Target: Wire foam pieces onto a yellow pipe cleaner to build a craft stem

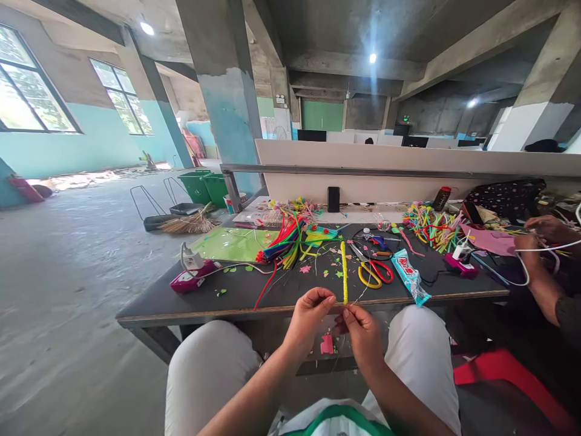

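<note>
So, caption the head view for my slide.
Bare left hand and bare right hand at a straight, fuzzy yellow stem.

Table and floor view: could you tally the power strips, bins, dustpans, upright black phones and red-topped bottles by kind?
Magenta power strips: 2
Green bins: 2
Dustpans: 2
Upright black phone: 1
Red-topped bottle: 1
Total: 8

The only view looks forward and down from the person's head, close by.
</note>
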### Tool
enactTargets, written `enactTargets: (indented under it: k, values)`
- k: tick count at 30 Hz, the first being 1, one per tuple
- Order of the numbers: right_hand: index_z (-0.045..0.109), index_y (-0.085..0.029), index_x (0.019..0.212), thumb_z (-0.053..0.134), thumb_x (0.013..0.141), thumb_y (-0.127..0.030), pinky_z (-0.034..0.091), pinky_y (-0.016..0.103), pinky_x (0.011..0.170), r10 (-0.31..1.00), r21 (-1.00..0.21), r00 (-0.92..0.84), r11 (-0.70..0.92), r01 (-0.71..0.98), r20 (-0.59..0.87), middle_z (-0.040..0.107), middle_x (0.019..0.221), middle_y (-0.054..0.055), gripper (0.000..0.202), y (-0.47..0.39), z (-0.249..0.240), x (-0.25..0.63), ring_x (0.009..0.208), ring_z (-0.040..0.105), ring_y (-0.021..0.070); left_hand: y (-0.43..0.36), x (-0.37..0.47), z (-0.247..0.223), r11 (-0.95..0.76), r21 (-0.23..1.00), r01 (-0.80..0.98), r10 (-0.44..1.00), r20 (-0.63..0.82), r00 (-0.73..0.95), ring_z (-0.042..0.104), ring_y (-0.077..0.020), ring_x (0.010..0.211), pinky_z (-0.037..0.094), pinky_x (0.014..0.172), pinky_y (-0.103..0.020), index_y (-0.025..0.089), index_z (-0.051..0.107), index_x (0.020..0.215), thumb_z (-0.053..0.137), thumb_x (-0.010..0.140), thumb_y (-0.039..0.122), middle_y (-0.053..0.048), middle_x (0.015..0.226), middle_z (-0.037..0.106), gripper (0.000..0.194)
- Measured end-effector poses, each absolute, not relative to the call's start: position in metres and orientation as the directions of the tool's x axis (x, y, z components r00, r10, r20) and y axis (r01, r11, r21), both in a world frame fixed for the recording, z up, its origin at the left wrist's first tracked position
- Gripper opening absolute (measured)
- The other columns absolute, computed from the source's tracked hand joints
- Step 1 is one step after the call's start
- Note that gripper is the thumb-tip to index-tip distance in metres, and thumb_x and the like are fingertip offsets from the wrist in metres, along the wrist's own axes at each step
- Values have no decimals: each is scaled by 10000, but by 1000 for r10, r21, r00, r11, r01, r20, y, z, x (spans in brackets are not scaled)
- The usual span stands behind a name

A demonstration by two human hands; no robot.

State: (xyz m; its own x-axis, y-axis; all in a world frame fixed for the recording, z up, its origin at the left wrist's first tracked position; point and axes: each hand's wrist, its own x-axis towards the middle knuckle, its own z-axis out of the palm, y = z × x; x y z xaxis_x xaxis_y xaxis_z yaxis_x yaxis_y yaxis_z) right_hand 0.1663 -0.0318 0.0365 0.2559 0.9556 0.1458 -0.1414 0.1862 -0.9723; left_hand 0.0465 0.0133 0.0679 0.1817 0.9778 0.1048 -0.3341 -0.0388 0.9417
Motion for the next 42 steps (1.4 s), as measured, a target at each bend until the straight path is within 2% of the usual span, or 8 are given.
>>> enactTargets:
  k: [4, 10, 16, 22, 30, 36, 42]
  values:
    - [685, -207, 795, 602, 791, -431, 510, 274, 552, 958, -972, 265, 162, -170, 113, 649, 662, 7, 239, -31, 36, 166, 537, 620, 161, 19, 37, 64, -53, 926, -375, 961, 149, 233, 310, -36, 479, 220, 465, -185, 149, 649, 819, 676, 755, 382, 30, 633, 531, 244]
    - [675, -196, 798, 607, 778, -460, 496, 271, 530, 956, -972, 276, 152, -177, 99, 653, 653, 16, 274, -29, 31, 165, 538, 619, 170, 14, 32, 71, -23, 908, -419, 932, 171, 318, 296, -44, 467, 169, 449, -194, 146, 625, 865, 519, 847, 492, -3, 659, 548, 363]
    - [672, -203, 772, 598, 777, -479, 500, 275, 530, 954, -979, 280, 153, -137, 110, 660, 655, 17, 286, -32, 36, 165, 544, 625, 176, 14, 31, 78, 41, 877, -479, 940, 129, 316, 279, -23, 435, 158, 427, -178, 145, 608, 845, 571, 817, 488, 13, 634, 527, 347]
    - [678, -206, 763, 614, 757, -496, 517, 287, 544, 946, -979, 302, 159, -125, 114, 664, 653, 19, 297, -32, 39, 163, 552, 633, 181, 13, 31, 80, 160, 808, -566, 953, 23, 303, 224, -1, 390, 123, 391, -161, 137, 596, 821, 640, 773, 465, 54, 555, 455, 335]
    - [686, -201, 760, 626, 755, -483, 514, 277, 545, 942, -979, 312, 165, -121, 121, 663, 653, 10, 289, -35, 44, 163, 534, 640, 167, 8, 32, 86, 216, 778, -590, 952, -33, 306, 223, 8, 382, 131, 377, -152, 134, 580, 824, 679, 742, 453, 57, 579, 467, 345]
    - [687, -199, 776, 619, 763, -481, 507, 273, 521, 943, -980, 312, 161, -121, 116, 675, 657, 19, 291, -33, 41, 162, 556, 653, 182, 4, 34, 87, 164, 776, -609, 967, -4, 256, 220, 10, 375, 139, 382, -151, 130, 565, 777, 671, 764, 413, 56, 564, 477, 302]
    - [686, -205, 790, 602, 775, -482, 508, 280, 503, 946, -983, 300, 158, -89, 125, 679, 672, 28, 290, -33, 40, 163, 571, 661, 198, 3, 37, 87, 110, 792, -600, 981, 11, 195, 220, 6, 371, 152, 386, -156, 144, 544, 723, 699, 723, 434, 60, 540, 479, 329]
